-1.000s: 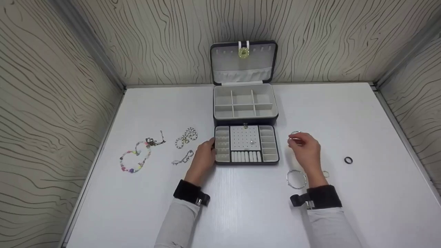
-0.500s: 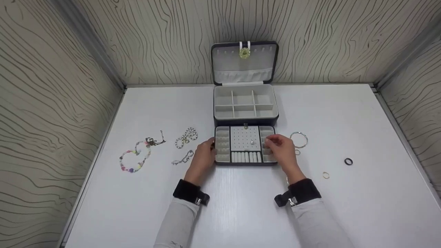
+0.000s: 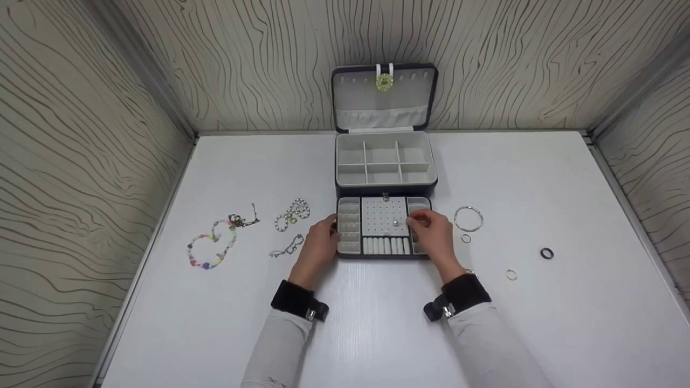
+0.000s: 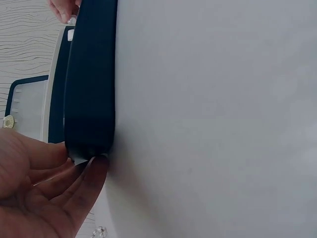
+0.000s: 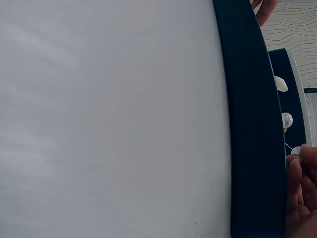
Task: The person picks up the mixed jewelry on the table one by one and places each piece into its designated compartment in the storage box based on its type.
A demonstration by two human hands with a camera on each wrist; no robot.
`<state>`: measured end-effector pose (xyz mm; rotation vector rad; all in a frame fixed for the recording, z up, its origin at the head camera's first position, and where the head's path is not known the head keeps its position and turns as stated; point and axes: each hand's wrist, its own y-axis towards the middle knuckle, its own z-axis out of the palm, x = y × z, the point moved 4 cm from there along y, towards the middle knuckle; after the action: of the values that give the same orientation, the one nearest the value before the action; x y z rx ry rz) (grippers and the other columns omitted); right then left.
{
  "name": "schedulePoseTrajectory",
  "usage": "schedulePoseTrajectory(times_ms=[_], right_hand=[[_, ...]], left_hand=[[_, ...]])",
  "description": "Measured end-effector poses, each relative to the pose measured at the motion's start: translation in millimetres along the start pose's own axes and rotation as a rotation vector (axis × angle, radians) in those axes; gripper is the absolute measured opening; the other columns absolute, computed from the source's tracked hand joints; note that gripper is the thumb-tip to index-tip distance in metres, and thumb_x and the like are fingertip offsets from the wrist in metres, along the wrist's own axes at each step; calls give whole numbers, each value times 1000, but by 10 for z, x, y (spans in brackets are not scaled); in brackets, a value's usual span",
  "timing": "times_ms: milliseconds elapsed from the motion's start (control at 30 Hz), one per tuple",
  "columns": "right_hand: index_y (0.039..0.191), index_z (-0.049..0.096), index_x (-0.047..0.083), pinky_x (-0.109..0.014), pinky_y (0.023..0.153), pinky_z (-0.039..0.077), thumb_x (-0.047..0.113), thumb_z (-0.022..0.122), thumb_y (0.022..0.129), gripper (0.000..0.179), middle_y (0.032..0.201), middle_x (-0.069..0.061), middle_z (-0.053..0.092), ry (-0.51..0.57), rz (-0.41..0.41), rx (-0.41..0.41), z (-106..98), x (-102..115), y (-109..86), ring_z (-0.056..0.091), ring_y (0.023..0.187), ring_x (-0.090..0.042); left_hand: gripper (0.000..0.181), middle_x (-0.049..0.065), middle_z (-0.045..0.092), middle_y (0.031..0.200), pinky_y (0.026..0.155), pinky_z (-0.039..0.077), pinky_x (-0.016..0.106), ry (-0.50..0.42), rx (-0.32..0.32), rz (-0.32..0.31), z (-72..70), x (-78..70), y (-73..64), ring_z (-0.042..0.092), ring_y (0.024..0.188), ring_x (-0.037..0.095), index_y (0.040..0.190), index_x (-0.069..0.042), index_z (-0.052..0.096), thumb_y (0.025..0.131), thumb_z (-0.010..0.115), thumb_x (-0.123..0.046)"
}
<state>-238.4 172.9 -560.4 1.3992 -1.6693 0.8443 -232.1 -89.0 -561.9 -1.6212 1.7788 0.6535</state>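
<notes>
A dark blue jewelry tray stands in front of an open jewelry box. My left hand grips the tray's left end; in the left wrist view its thumb and fingers lie around the corner. Over the tray's right compartments, my right hand pinches a small pale stud earring with a thin post, beside the perforated earring board. A pearl earring sits in that board. Most of the pinched earring is hidden by fingers in the head view.
To the left lie a colorful bead necklace, a dark chain, a pearl bracelet and a silver bracelet. On the right are a silver bangle, small ring, gold ring and black ring.
My right hand has moved left from beside the bangle to the tray, then slightly further toward the earring board. My left hand keeps its place on the tray's left end.
</notes>
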Motion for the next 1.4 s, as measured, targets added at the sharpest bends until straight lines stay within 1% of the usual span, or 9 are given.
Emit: schedulePoseTrajectory(times_ms=[167,267,400,500,600,833,967,1200,1400], right_hand=[[99,73,5,-27,67,53,13,72,90,13,95,-9,72,-27,-22,-6,14,5,11,68,82,-21],[100,73,5,-29,68,54,14,72,90,13,96,-9,72,-30,-28,-1,23,5,15,68,82,-21],[101,75,7,-34,72,54,17,73,89,15,99,-7,72,-66,-33,15,45,8,8,68,85,-21],[100,76,10,-37,75,53,20,75,88,16,99,-6,73,-105,-43,23,55,6,-1,69,89,-22],[100,77,11,-40,79,51,21,75,87,16,99,-6,73,-128,-52,34,63,5,-3,69,91,-22],[100,78,13,-41,81,50,21,75,87,14,99,-5,74,-141,-70,54,68,-7,-3,69,92,-21],[100,78,13,-41,82,50,21,75,88,15,100,-5,73,-143,-80,68,71,-13,2,69,92,-21],[107,76,13,-42,85,51,19,76,86,22,103,-5,72,-158,-77,90,78,-19,-2,68,94,-23],[116,72,11,-41,87,50,17,77,84,32,104,-5,72,-125,-77,95,72,-14,2,69,94,-22]], left_hand=[[45,21,63,121,98,47,42,-11,4,4,4,8,8,60,113,30,138,5,51,93,53,3],[45,21,63,121,98,47,41,-13,9,-2,1,11,9,60,113,30,138,4,51,93,53,3],[45,21,63,121,97,47,41,-16,5,-2,-6,2,4,60,112,30,138,4,51,92,53,3],[45,20,64,119,95,48,41,-20,3,8,-2,-6,-6,61,110,29,137,4,51,93,53,3],[45,19,65,117,92,49,40,-22,3,3,4,-3,-11,62,107,28,138,3,51,94,53,2],[46,20,65,118,94,49,41,-37,0,2,-4,2,-12,62,108,29,138,4,50,93,55,2],[47,21,64,120,95,48,41,-41,7,-10,-8,4,-11,61,109,30,139,4,50,92,55,3],[47,21,64,121,95,48,41,-33,10,-19,-4,5,-6,61,110,29,140,3,49,93,53,3],[47,20,64,119,93,49,41,-48,10,-2,-9,11,2,62,108,28,139,3,50,93,55,3]])
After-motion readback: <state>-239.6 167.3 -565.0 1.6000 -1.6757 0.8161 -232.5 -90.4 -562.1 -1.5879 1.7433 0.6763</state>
